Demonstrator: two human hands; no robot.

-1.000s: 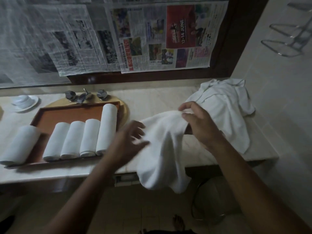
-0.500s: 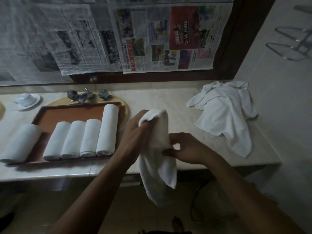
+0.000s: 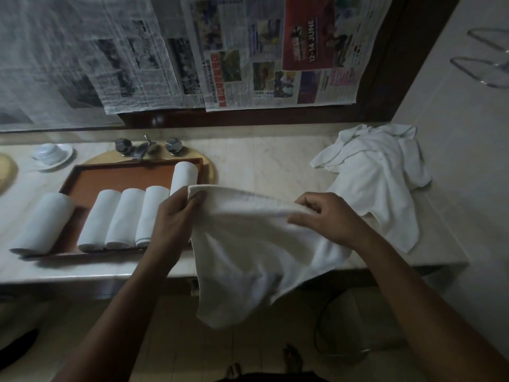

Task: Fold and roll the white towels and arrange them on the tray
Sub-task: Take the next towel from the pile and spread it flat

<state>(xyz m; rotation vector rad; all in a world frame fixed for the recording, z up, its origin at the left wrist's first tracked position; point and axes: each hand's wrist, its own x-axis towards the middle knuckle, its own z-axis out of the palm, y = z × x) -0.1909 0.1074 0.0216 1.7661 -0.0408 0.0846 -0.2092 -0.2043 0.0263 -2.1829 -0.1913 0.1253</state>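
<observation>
A white towel (image 3: 248, 249) hangs spread between both hands over the counter's front edge. My left hand (image 3: 176, 216) pinches its upper left corner. My right hand (image 3: 327, 216) pinches the top edge further right. The brown wooden tray (image 3: 91, 177) lies on the counter to the left and holds several rolled white towels (image 3: 124, 219) side by side. Another rolled towel (image 3: 41, 221) rests across the tray's left rim. A heap of unfolded white towels (image 3: 380, 177) lies at the counter's right end.
The marble counter (image 3: 270, 166) runs along a wall covered with newspaper (image 3: 248, 56). Tap handles (image 3: 148, 146) stand behind the tray over a yellow basin. A white cup on a saucer (image 3: 51, 155) sits at the back left. A tiled wall (image 3: 454, 133) closes the right side.
The towel hung bunched from my left hand; now both hands have drawn its top edge out wide. My right hand has moved right along the edge.
</observation>
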